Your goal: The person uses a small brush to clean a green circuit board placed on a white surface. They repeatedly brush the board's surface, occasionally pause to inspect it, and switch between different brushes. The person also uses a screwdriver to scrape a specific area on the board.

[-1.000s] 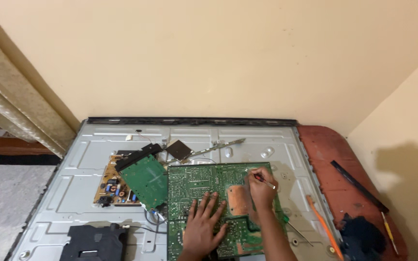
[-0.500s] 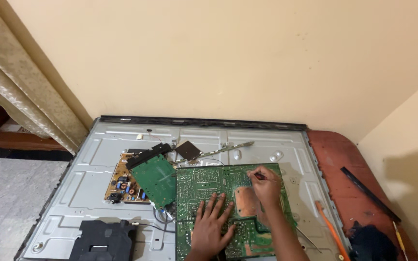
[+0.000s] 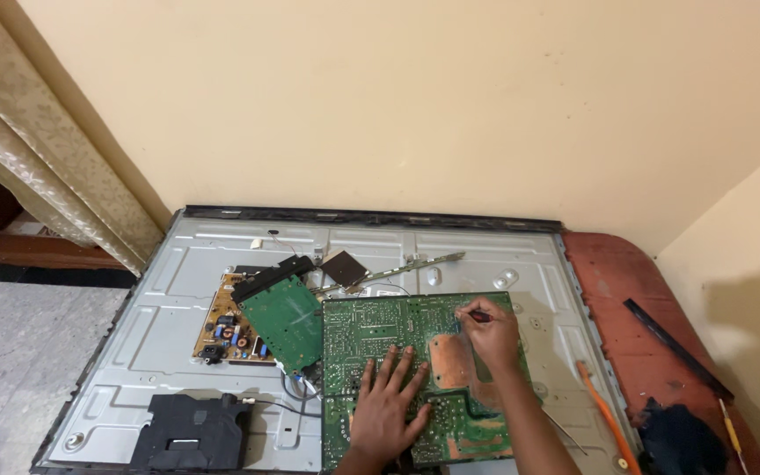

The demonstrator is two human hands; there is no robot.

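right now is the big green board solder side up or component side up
Solder side up: the big green board shows traces, solder dots and a bare copper patch, no parts. The left hand presses flat on it.

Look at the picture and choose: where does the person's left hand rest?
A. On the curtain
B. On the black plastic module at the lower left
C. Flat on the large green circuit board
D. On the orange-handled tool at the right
C: the left hand lies palm down, fingers spread, on the large green circuit board, while the right hand holds a thin tool to that board.
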